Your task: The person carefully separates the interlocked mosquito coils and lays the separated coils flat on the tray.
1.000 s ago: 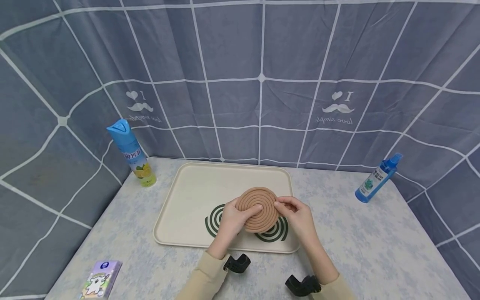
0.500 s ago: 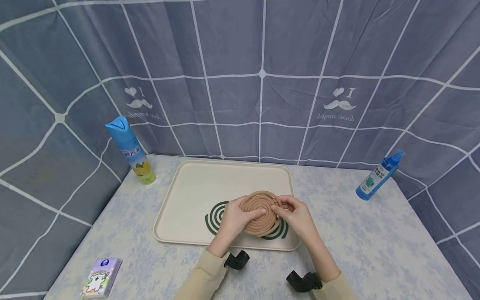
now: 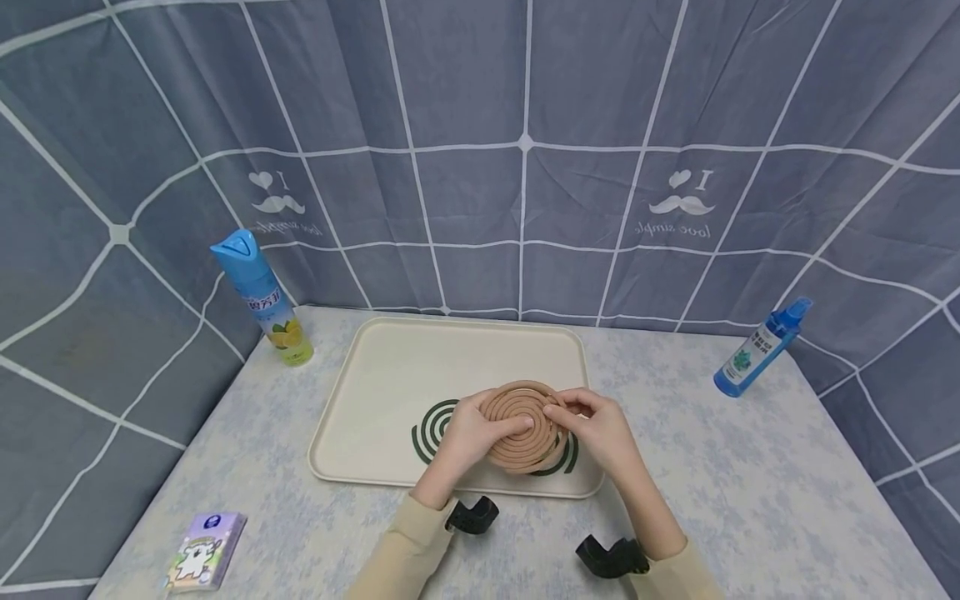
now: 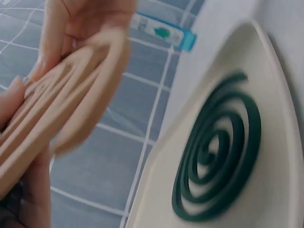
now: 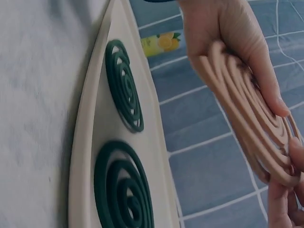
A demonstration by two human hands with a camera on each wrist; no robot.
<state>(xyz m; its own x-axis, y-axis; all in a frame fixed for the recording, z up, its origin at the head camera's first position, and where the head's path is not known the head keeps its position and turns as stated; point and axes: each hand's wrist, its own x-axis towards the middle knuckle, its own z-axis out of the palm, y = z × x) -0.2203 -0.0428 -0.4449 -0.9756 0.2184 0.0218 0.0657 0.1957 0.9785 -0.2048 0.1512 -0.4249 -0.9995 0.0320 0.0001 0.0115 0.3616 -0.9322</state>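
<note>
A brown mosquito coil (image 3: 525,457) is held up above the cream tray (image 3: 480,329). My left hand (image 3: 467,435) grips its left side with the thumb across the front. On its right side, my right hand (image 3: 602,427) pinches the outer strands. The rings stand apart there, with gaps between strands, as the right wrist view's brown coil (image 5: 247,137) also shows. Two green mosquito coils lie on the tray; the left green coil (image 3: 415,440) is partly behind my left hand, and the right green coil (image 3: 574,454) is mostly hidden behind the brown one.
A blue-capped spray can (image 3: 262,296) stands at the back left, and a blue spray bottle (image 3: 761,348) at the right. A purple tissue pack (image 3: 204,552) lies at the front left. A grey gridded curtain (image 3: 465,200) hangs behind the table (image 3: 750,500).
The brown coil was a flat, close disc; its strands have now spread apart on the right side. Both hands have lowered it slightly, and my right fingers have moved inward over its edge.
</note>
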